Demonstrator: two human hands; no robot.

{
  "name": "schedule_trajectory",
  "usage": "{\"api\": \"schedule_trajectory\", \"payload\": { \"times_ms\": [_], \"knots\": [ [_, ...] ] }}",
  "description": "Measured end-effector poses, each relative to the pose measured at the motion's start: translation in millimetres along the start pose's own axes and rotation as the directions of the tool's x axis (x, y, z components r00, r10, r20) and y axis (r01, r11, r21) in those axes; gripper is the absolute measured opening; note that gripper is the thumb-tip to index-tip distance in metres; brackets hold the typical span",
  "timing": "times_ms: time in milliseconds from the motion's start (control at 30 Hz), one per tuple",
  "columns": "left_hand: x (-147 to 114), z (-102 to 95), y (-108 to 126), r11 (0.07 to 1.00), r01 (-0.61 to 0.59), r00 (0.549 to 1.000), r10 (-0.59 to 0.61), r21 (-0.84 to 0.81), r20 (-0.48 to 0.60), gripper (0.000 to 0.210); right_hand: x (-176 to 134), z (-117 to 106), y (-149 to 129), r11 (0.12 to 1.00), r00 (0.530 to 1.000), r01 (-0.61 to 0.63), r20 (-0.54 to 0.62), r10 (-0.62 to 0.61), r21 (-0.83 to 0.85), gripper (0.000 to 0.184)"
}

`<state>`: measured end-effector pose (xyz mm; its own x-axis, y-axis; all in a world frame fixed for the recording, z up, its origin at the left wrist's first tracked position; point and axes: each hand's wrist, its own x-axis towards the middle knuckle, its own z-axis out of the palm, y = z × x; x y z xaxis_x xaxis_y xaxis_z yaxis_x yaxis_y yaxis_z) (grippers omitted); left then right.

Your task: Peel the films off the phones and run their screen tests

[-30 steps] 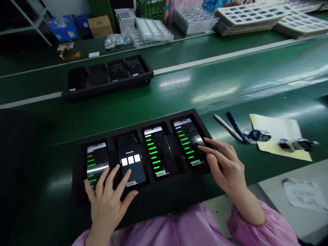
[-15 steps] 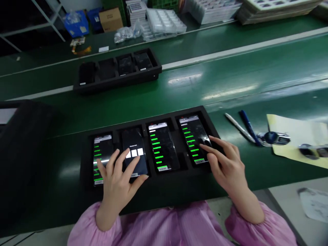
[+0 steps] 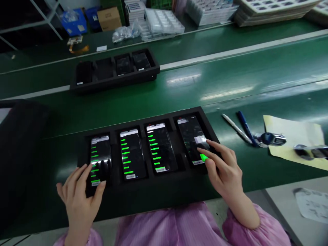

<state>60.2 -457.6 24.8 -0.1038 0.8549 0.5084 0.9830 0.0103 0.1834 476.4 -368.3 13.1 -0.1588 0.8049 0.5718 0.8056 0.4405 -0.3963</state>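
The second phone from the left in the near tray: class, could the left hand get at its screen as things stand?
Probably yes. The left hand rests at the leftmost phone; the second phone lies right beside it in the near tray, its screen uncovered, while the right hand is at the rightmost phone.

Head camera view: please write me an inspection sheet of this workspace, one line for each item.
Surface: green conveyor belt, glossy, with light reflections.
Job's things: black tray holding four phones side by side, all lit; far-left phone and far-right phone are under the hands.
Clutter: two pens, yellow paper with metal parts on it, printed sheet.
Hands: left hand open, fingertips at far-left phone; right hand open, finger on far-right phone's screen.
Cables: nothing seen.
Surroundings: second black tray further up the belt, cardboard box, stacked tray packs behind.
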Motion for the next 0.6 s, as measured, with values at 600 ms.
{"api": "schedule_trajectory", "payload": {
  "times_ms": [600],
  "knots": [
    [-22.0,-8.6,-23.1,0.985,0.079,0.993,-0.092,0.153,0.077,0.041,-18.9,1.5,22.1,0.998,0.998,0.021,0.059,-0.017,-0.065,0.02]
  ]
}}
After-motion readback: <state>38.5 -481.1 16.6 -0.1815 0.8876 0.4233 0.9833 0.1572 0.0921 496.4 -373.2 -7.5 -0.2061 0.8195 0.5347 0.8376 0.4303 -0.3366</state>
